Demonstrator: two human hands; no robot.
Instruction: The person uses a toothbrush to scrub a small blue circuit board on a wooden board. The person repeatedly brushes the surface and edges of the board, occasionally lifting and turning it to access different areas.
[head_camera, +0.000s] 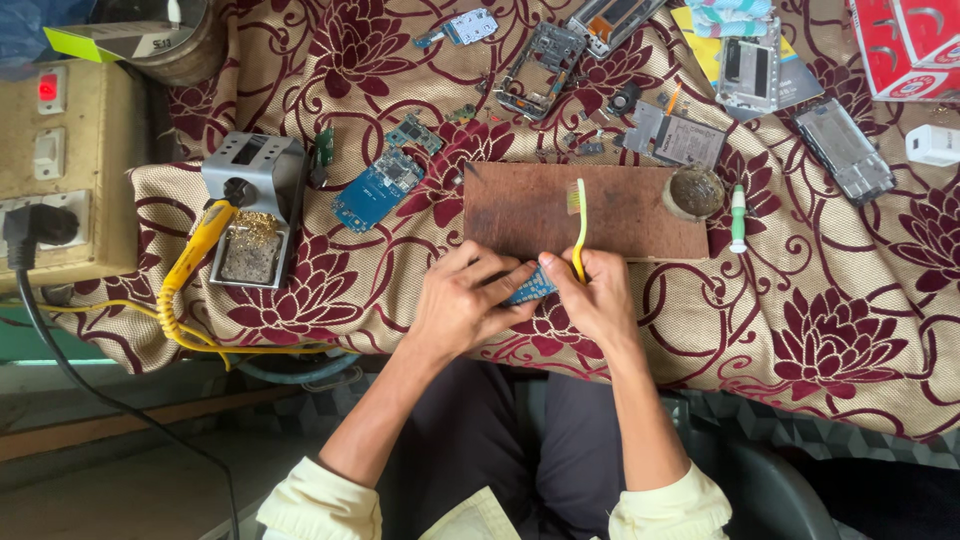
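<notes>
Blue circuit board (528, 287) is being gripped at the bench (830, 330) edge between left hand (462, 305) and right hand (598, 298), whose fingers are also clamping a yellow toothbrush (579, 228), suggesting brushing is underway, needing bristles turned onto the board

A red and white package (905, 45) lay at the top right corner of the cloth. A green and white box (105, 38) sat at the top left. A yellow card (700, 45) lay under phone parts near the top.
</notes>
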